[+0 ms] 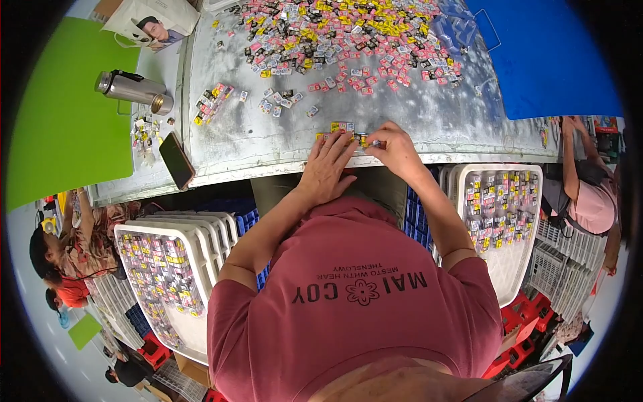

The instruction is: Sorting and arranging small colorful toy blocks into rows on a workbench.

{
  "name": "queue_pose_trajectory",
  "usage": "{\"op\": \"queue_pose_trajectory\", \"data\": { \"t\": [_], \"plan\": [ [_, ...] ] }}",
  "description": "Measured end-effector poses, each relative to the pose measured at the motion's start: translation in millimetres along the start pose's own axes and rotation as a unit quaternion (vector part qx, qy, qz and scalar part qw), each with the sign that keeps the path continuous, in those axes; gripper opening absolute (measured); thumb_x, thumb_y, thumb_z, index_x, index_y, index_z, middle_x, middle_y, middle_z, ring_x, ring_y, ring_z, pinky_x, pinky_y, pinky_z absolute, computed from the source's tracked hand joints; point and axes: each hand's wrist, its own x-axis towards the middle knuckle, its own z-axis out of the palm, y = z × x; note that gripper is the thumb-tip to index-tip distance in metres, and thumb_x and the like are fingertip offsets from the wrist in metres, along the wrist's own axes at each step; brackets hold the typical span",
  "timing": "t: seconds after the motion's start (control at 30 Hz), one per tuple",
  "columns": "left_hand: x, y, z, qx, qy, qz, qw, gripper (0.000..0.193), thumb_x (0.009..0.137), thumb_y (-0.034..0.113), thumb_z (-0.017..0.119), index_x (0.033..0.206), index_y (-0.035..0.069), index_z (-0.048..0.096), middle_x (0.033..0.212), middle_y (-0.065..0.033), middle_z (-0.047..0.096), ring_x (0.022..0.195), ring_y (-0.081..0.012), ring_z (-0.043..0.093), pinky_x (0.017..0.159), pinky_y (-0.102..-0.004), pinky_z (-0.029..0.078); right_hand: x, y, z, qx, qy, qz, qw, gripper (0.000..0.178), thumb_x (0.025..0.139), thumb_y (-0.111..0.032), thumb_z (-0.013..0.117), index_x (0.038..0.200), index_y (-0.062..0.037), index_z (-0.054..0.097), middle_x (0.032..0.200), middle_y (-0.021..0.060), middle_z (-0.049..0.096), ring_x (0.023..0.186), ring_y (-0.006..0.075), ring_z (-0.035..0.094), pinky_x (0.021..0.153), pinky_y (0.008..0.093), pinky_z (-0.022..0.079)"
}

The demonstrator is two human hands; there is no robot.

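At the table's near edge, a short row of small printed blocks [343,126], yellow, white and dark, lies in front of me. My left hand [325,169] rests flat across it, fingers stretched out and covering part of the row. The thumb and fingers of my right hand [395,149] are pinched together at the row's right end, on what looks like one small block; the fingers mostly hide it. Farther left lie a few loose white-and-blue blocks [280,100] and a stacked bundle of pink and yellow blocks [213,103].
A big heap of mixed blocks [348,33] covers the table's far side. A steel flask [137,88] and a phone [177,161] are at left. White trays of bundled blocks stand either side of me, left [191,328] and right [495,268]. Other people work at both sides.
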Motion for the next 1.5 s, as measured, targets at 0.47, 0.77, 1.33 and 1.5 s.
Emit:
{"op": "queue_pose_trajectory", "data": {
  "t": [0.47, 0.77, 1.33, 1.5],
  "plan": [
    [-24, -25, 1, 0.028, 0.035, -0.071, 0.996, 0.075, 0.094, 0.023, 0.067, 0.158, 0.003, 0.032, 0.167, -0.0177, 0.027, 0.155, -0.0389, 0.021, 0.124, -0.0587, 0.016, -8, 2, -1, 0.008, 0.03, -0.049, 0.998, 0.029, 0.083, -0.005, 0.079, 0.112, -0.0093, 0.076, 0.098, 0.0073, 0.06, 0.078, 0.0216, 0.062, 0.07, 0.0343, 0.053],
    [-29, -39, -4, -0.097, 0.086, -0.108, 0.986, 0.068, 0.099, 0.017, 0.059, 0.159, 0.002, 0.032, 0.169, -0.0169, 0.024, 0.156, -0.0387, 0.021, 0.125, -0.0576, 0.012, -15, -6, -1, -0.147, -0.031, -0.117, 0.982, 0.037, 0.086, -0.006, 0.075, 0.122, -0.0153, 0.074, 0.099, 0.0102, 0.055, 0.085, 0.0276, 0.063, 0.075, 0.0388, 0.052],
    [21, -26, 1, 0.079, 0.028, 0.01, 0.996, 0.077, 0.091, 0.04, 0.07, 0.156, 0.011, 0.039, 0.163, -0.0176, 0.032, 0.151, -0.0385, 0.029, 0.122, -0.0632, 0.016, -7, 38, -9, -0.01, 0.142, -0.027, 0.989, 0.033, 0.086, -0.006, 0.079, 0.118, -0.0045, 0.073, 0.099, 0.0063, 0.059, 0.068, 0.0132, 0.057, 0.063, 0.0276, 0.049],
    [36, -36, 7, 0.052, 0.068, 0.058, 0.995, 0.073, 0.086, 0.038, 0.075, 0.148, 0.01, 0.049, 0.142, -0.0162, 0.05, 0.136, -0.0367, 0.045, 0.119, -0.0573, 0.028, -11, 53, -3, -0.003, 0.19, -0.051, 0.98, 0.029, 0.084, -0.005, 0.081, 0.112, -0.0036, 0.075, 0.1, 0.0061, 0.058, 0.066, 0.0113, 0.054, 0.06, 0.026, 0.047]
  ]
}}
